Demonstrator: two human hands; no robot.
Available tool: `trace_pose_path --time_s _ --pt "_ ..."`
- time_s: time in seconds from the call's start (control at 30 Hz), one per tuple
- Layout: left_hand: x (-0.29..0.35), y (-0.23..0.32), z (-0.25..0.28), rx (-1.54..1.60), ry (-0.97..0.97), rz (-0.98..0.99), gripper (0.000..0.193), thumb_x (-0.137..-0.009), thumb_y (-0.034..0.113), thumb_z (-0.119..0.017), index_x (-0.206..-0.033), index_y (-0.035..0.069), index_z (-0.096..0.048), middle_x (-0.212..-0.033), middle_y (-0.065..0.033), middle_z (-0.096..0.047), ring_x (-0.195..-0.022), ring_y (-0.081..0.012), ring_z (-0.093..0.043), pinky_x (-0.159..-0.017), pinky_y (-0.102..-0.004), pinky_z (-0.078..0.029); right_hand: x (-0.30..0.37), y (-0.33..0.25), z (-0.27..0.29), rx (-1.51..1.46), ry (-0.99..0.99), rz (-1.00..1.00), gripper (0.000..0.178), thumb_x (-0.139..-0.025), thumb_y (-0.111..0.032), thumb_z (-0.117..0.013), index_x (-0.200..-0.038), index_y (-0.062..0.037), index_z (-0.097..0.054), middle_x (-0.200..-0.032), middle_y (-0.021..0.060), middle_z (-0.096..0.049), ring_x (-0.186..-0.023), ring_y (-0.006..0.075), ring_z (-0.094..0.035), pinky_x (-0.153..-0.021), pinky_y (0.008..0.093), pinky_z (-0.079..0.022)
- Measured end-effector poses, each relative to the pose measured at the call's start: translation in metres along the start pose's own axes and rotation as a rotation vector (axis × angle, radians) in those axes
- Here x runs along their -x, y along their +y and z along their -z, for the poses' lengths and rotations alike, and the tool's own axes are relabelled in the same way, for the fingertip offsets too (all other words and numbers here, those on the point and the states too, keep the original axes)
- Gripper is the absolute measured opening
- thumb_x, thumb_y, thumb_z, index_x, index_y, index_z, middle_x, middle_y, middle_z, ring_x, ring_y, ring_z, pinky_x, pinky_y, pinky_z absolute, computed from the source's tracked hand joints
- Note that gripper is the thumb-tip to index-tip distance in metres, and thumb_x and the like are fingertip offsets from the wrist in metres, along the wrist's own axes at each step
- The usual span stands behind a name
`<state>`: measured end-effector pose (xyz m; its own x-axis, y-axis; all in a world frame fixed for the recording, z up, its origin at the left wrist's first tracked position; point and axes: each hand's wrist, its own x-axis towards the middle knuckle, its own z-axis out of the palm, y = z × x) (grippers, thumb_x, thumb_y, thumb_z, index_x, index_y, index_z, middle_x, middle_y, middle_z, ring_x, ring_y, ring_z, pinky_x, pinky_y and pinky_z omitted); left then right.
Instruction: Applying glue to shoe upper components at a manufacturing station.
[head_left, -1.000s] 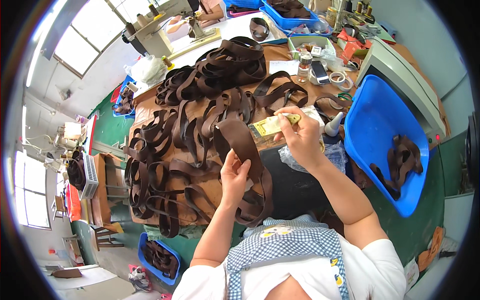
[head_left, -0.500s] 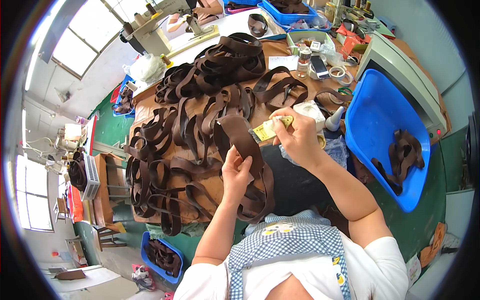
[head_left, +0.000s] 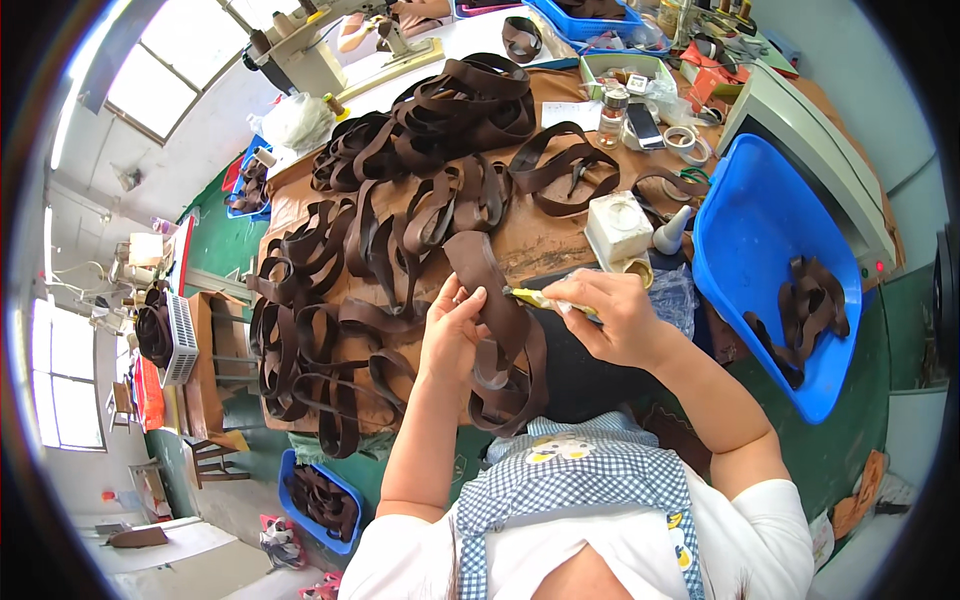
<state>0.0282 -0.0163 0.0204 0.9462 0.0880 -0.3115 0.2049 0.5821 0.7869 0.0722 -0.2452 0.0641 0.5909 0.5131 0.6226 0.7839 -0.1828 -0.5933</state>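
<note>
My left hand [head_left: 450, 335] pinches a wide dark brown strap [head_left: 478, 262] near its upper end, thumb on the front. The rest of the strap hangs down in loops toward my apron. My right hand [head_left: 618, 315] grips a small yellow brush [head_left: 537, 298] with short dark bristles. The brush is turned nearly edge-on, its tip at the strap's right edge; whether it touches cannot be made out. Under the strap lies a black pad [head_left: 590, 360]. Just beyond my right hand stand a whitish square container [head_left: 617, 228] and a round open tin [head_left: 638, 270].
Many brown strap loops [head_left: 470, 105] cover the brown-topped table to the left and back. At right stands a blue basin [head_left: 745, 215] with straps inside. A nozzle bottle [head_left: 672, 230], tape rolls [head_left: 682, 142] and a phone [head_left: 643, 126] lie nearby. Another person's arm [head_left: 425, 10] shows at the far edge.
The brush has gone from flat against the strap's face to edge-on, and my right hand has come lower and nearer. The strap has straightened and turned in my left hand.
</note>
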Motion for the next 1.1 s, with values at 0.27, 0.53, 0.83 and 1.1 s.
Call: trace_pose_path --time_s 0.27,0.53,0.83,1.1 --pt "-0.007 -0.009 0.025 -0.028 0.24 0.102 0.083 -0.086 0.013 -0.073 -0.154 0.006 -0.026 -0.132 -0.0056 -0.047 -0.099 -0.011 -0.054 -0.068 -0.0288 -0.045 0.012 0.0 0.014 0.066 -0.082 0.006 0.023 -0.08 0.004 -0.063 -0.101 -0.0019 -0.067 -0.082 0.0134 -0.067 -0.068 0.026 -0.067 -0.062 0.033 -0.053" --pt "-0.011 0.015 0.092 0.213 0.051 -0.238 0.037 -0.095 0.001 -0.057 -0.13 0.011 -0.051 -0.12 -0.0038 -0.063 -0.1 -0.0163 -0.066 -0.081 -0.0314 -0.056 0.053 0.027 0.005 -0.197 0.234 -0.512 0.014 -0.096 0.0 -0.053 -0.102 0.0039 -0.065 -0.089 0.0085 -0.063 -0.067 0.0137 -0.062 -0.057 0.0251 -0.055" --pt "-0.07 0.053 0.2 0.432 0.155 -0.792 0.037 -0.092 -0.008 -0.056 -0.121 0.015 -0.058 -0.11 0.0022 -0.064 -0.105 -0.0178 -0.061 -0.1 -0.0409 -0.048 0.064 0.036 -0.014 -0.166 0.25 -0.675 0.015 -0.1 -0.006 -0.053 -0.105 0.0037 -0.063 -0.09 0.0078 -0.064 -0.068 0.0115 -0.061 -0.058 0.0239 -0.053" --pt "-0.095 -0.007 0.3 0.539 0.346 -0.837 0.036 -0.091 -0.006 -0.061 -0.12 0.014 -0.061 -0.116 0.0013 -0.065 -0.111 -0.0176 -0.061 -0.107 -0.0439 -0.044 0.075 0.037 -0.008 -0.082 0.236 -0.717 0.015 -0.098 -0.004 -0.054 -0.103 0.0058 -0.064 -0.089 0.0093 -0.065 -0.064 0.0128 -0.062 -0.056 0.0239 -0.052"
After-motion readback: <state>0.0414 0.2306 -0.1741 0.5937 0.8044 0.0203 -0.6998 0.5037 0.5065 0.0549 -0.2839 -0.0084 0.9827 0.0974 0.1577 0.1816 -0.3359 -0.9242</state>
